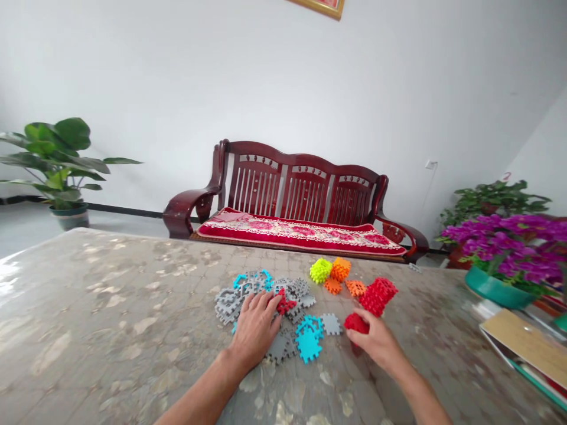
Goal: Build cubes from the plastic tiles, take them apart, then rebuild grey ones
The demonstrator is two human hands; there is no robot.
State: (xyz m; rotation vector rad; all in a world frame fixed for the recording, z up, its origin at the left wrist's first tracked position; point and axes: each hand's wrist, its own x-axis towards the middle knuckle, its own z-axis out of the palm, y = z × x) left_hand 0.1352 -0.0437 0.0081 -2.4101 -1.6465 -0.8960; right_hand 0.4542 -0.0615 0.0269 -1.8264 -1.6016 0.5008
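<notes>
Resting on a heap of interlocking plastic tiles, my left hand [257,323] has its fingers stretched out over grey pieces [228,304]. Beside its fingertips are red tiles [286,303]; whether the fingers touch them I cannot tell. My right hand [374,337] is closed around a small stack of red tiles [355,323], partly hidden by the thumb and fingers. Just behind that hand is a larger stack of red tiles [378,296]. Blue tiles [309,339] and a single grey tile [331,324] lie between the two hands.
A yellow-green stack [320,270], an orange stack [341,269] and loose orange tiles [355,288] sit farther back on the patterned table [110,330]. At right are a teal flower pot [498,289] and notebooks [527,348]. A wooden bench [305,183] stands beyond.
</notes>
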